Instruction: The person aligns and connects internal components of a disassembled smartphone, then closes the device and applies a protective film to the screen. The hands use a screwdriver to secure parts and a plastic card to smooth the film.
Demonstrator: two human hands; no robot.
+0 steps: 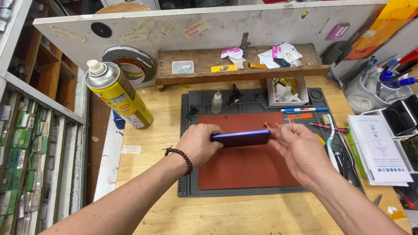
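A dark blue smartphone [240,138] is held on edge above a red-brown work mat [248,169]. My left hand [198,143] grips its left end; a dark bead bracelet [180,157] circles that wrist. My right hand [298,150] pinches the phone's right end with its fingertips. The red mat lies on a grey silicone repair mat [189,174] on the wooden bench. Two small screws or pins [266,125] lie on the red mat just behind the phone.
A yellow spray can [117,93] stands at the left. A small dropper bottle [217,102], white box [287,91], blue pen [305,109], toothbrush [331,135] and screwdriver [326,126] lie behind and right. Paper booklets [381,150] and a pen cup [370,85] sit right.
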